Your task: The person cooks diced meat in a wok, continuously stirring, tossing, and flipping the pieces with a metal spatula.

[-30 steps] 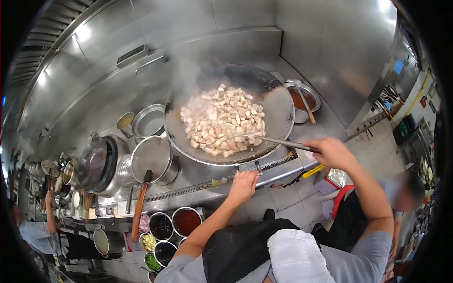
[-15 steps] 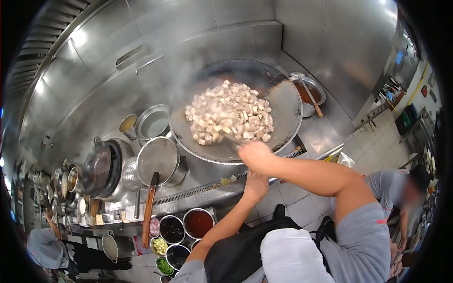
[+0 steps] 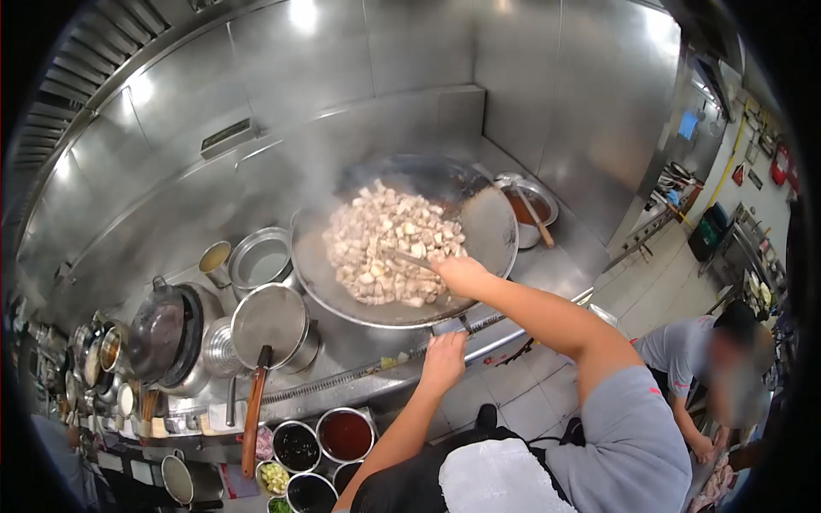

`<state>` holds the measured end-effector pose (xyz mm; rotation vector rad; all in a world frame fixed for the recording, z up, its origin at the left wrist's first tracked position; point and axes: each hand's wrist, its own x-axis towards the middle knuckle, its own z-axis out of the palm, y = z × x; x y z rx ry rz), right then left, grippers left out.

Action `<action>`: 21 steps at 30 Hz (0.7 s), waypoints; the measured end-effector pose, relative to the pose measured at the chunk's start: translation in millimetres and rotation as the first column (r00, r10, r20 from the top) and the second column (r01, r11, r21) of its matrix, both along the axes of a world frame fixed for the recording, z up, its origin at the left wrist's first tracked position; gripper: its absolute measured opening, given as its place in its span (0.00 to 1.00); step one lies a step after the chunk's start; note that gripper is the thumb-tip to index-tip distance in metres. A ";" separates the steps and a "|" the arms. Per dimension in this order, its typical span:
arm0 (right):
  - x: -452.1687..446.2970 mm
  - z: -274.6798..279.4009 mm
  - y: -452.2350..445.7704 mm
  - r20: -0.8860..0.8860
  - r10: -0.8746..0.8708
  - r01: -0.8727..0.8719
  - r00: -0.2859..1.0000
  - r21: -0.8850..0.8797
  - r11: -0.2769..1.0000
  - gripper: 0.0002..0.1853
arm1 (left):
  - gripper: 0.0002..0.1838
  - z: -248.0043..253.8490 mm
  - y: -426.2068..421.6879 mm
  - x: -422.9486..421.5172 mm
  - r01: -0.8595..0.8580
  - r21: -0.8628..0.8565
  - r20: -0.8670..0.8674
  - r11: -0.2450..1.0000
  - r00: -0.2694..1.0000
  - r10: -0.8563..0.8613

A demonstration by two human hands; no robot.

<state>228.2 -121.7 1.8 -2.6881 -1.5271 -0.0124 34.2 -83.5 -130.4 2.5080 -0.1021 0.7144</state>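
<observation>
One wok [image 3: 493,224] holds pale chunks [image 3: 393,244]; right fingers [image 3: 445,268] grasp a utensil [image 3: 412,258]; left fingers [image 3: 446,341]: grip unclear.

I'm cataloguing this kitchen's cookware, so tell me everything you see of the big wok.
The wok is round and metal-looking, dark at the far wall, greyer nearer, with a pale rim. It sits open side up on the steel counter, pale cubed food steaming inside. A utensil in the right hand reaches into it; whether the left hand touches the rim is unclear.
</observation>
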 end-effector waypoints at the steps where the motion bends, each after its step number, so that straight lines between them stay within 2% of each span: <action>1: 4.9 14.5 -22.6 0.010 -0.011 0.011 1.000 -0.002 1.000 0.21 | 0.12 -1.5 -1.3 0.1 -0.013 -0.004 0.021 1.000 1.000 0.013; 3: 11.3 38.2 -65.4 -0.238 0.040 -0.043 0.970 -0.008 0.999 0.31 | 0.11 -5.8 -2.0 -2.5 -0.028 -0.006 0.007 1.000 1.000 0.028; 4: 5.4 62.0 -83.9 -0.221 -0.030 0.021 0.975 -0.042 0.999 0.34 | 0.11 -6.2 -2.5 -4.0 -0.016 -0.010 -0.001 1.000 1.000 0.016; 5: 7.4 77.8 -99.5 -0.206 -0.041 0.030 0.978 -0.053 0.998 0.32 | 0.11 -4.1 -2.4 -2.7 -0.016 -0.009 0.003 1.000 1.000 0.016; 6: -7.8 105.6 -115.5 -0.119 -0.057 0.052 0.991 -0.040 0.998 0.31 | 0.10 -2.6 -2.2 -0.8 -0.020 -0.007 0.008 1.000 1.000 0.020; 9: -28.0 153.1 -155.7 -0.033 -0.022 0.021 0.999 -0.039 0.999 0.26 | 0.10 -2.5 -0.7 2.8 -0.025 -0.003 -0.032 1.000 0.999 0.025; 12: -48.9 180.7 -185.4 -0.026 -0.060 0.057 0.998 -0.098 0.994 0.23 | 0.10 -5.1 5.0 5.6 -0.019 -0.004 -0.089 1.000 0.996 0.019; 13: -56.1 189.2 -192.3 -0.059 -0.106 0.095 0.993 -0.167 0.981 0.22 | 0.10 -6.2 6.9 6.8 -0.008 -0.008 -0.118 1.000 0.993 0.007; 15: -55.3 190.1 -201.6 -0.093 -0.141 0.115 0.986 -0.245 0.963 0.22 | 0.10 -1.2 10.6 3.6 -0.011 -0.019 -0.129 1.000 0.992 0.009; 17: -46.9 180.0 -205.4 -0.041 -0.160 0.140 0.986 -0.313 0.939 0.23 | 0.10 4.7 12.1 1.9 -0.023 -0.023 -0.143 0.999 0.990 0.019; 21: -22.8 102.2 -157.5 0.014 -0.076 0.077 0.997 -0.324 0.943 0.27 | 0.09 11.1 9.4 2.3 -0.052 -0.019 -0.151 0.998 0.987 0.049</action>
